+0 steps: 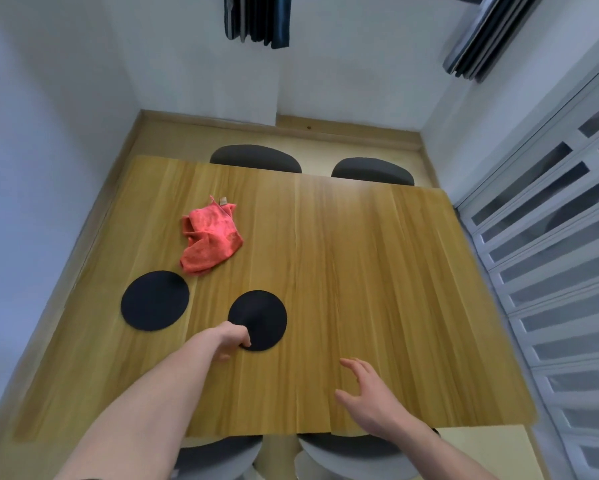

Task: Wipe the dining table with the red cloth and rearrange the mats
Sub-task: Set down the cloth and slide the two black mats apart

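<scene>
left hand [229,341] pinches the near black mat [258,319]; right hand [367,393] hovers spread; red cloth [211,237] tag unreadable

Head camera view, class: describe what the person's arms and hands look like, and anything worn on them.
Both forearms are bare: no sleeves, gloves, watch or rings show on the left hand or right hand. A dark edge at the left arm's bottom may be a sleeve hem.

Red cloth [211,237], black mats [154,300].
</scene>
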`<state>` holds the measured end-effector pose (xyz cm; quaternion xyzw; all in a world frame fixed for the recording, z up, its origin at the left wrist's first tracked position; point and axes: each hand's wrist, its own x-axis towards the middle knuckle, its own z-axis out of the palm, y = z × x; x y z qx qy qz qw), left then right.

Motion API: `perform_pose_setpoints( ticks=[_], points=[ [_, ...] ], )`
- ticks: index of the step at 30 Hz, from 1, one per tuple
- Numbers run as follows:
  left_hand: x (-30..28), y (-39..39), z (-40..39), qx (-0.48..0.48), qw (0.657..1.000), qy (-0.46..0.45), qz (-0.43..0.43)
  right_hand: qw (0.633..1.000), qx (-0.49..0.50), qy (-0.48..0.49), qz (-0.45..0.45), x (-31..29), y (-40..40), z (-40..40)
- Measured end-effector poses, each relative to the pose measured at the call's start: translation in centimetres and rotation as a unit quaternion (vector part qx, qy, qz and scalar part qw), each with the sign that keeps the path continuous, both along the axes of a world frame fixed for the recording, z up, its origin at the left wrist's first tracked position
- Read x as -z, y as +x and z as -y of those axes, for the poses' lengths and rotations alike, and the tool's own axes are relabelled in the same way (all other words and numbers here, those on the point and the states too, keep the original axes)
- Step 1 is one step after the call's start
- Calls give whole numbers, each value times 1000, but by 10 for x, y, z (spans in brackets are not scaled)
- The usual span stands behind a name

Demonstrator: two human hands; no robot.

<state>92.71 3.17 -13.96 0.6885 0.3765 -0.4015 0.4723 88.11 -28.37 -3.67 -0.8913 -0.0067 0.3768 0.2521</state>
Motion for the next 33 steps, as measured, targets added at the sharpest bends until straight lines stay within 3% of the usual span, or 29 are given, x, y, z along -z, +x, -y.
perform_pose_setpoints(
  ticks=[4,6,9,11,17,20,24,33],
  points=[
    [-5,5,5,-45,998,-40,0,1000,-5,9,-4,1,13,10],
    [-8,5,15,-18,999,-25,11,1000,-9,11,-9,0,21,16],
    [-33,7,38,52,990,21,128,1000,-18,24,-9,2,36,24],
    [-55,8,57,56,979,-1,196,999,-10,27,-21,4,47,29],
    [-101,15,92,74,958,-76,268,985,125,109,-46,8,77,38],
    [-106,14,104,51,955,-114,268,961,212,171,-56,14,97,47],
    [-102,1,112,21,959,-120,255,950,226,202,-80,21,111,53],
    [-73,-40,42,-57,981,61,176,900,361,243,-15,18,139,33]
  ],
)
